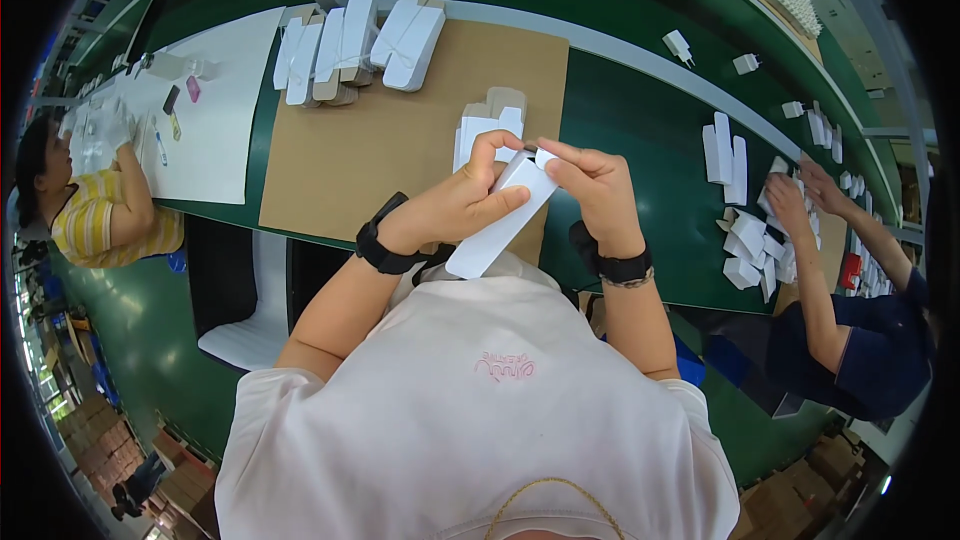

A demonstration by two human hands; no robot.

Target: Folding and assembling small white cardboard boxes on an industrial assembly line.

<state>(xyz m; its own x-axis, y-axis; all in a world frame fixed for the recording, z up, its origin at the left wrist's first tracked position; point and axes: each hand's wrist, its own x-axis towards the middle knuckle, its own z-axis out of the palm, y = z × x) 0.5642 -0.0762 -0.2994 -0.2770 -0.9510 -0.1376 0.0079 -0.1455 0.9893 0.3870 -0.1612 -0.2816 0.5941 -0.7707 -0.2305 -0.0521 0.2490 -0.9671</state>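
A slim white carton [495, 225] is held slantwise in front of my chest, its far end turned up to the right. My left hand [475, 195] grips it round the sides, thumb along the top face. The fingers of my right hand [595, 185] pinch a small flap at the far end, where a dark gap shows. Just beyond my hands, flat folded white cartons [490, 128] with grey-brown insides lie on a brown cardboard sheet [350, 165].
Tied bundles of flat white cartons [408, 40] lie at the sheet's far left. Finished white boxes [725, 155] stand on the green table [640, 120] to the right. White plug chargers [678, 45] sit on the far line. A co-worker in yellow [110, 210] sits left, another in navy [850, 340] works right.
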